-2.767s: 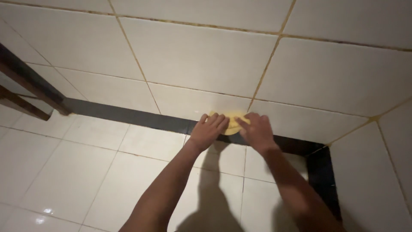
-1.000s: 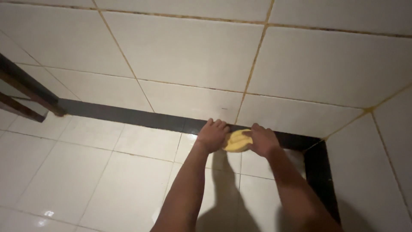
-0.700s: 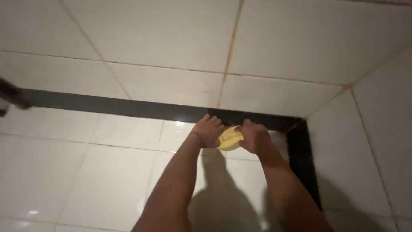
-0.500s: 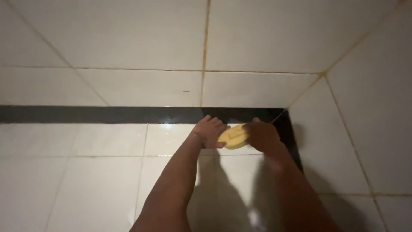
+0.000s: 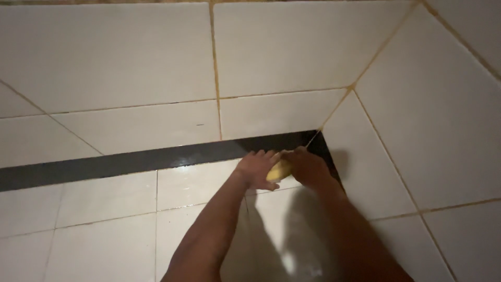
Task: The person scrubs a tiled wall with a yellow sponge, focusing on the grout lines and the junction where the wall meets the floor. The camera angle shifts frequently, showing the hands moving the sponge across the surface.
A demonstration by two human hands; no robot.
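Head view: both my hands meet low in the tiled corner.
Left hand [image 5: 257, 169]: fingers closed over one end of the sponge [image 5: 279, 170].
Right hand [image 5: 309, 167]: wrapped over the other end, pressing down.
Sponge: yellow, mostly hidden between my hands, lying on the white floor tile [image 5: 198, 183] just beside the black strip [image 5: 130, 162].
Handling: probably light, soft and squashy; wet tile could make it slide.
Hold: I judge both ends, palms on top, is best.
Around: white wall tiles [image 5: 130, 68] with yellowed grout.

My hands [image 5: 284, 168] boxed by walls [image 5: 417, 115] at 12 and 3 | open floor [image 5: 104, 230] toward 9
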